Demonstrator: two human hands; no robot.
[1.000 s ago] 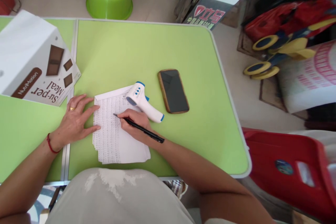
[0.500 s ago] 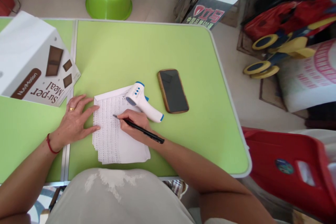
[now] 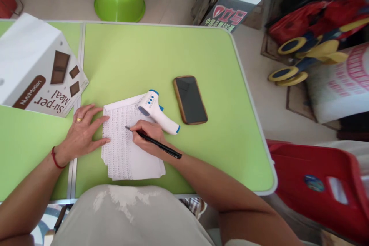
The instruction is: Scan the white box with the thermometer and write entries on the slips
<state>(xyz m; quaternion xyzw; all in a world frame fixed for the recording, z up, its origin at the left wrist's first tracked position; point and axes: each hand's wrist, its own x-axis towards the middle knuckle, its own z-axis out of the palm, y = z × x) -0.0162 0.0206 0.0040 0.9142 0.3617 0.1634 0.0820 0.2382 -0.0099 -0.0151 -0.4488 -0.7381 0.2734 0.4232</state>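
A stack of white paper sheets point(image 3: 119, 153) lies on the green table, with rows of handwriting over its left and middle part. My left hand point(image 3: 83, 130) is flat with fingers spread, its fingertips resting on the left edge of the sheets. In my right hand point(image 3: 148, 136) is a black pen point(image 3: 160, 145), its tip on or just above the written rows. A white and blue infrared thermometer point(image 3: 158, 113) lies across the upper right of the paper, just beyond my right hand. Further right, a smartphone point(image 3: 190, 100) in a brown case lies face up.
A white NutriMotion box point(image 3: 31, 61) stands at the table's left, near the metal seam. The green table point(image 3: 138, 54) has a rounded metal edge. A red chair point(image 3: 319, 177) is at the right, and an upturned green tub point(image 3: 119, 2) is beyond the far edge.
The pen tip and my right hand have shifted very slightly to the right. My left hand, the paper, the thermometer and the phone have stayed in place.
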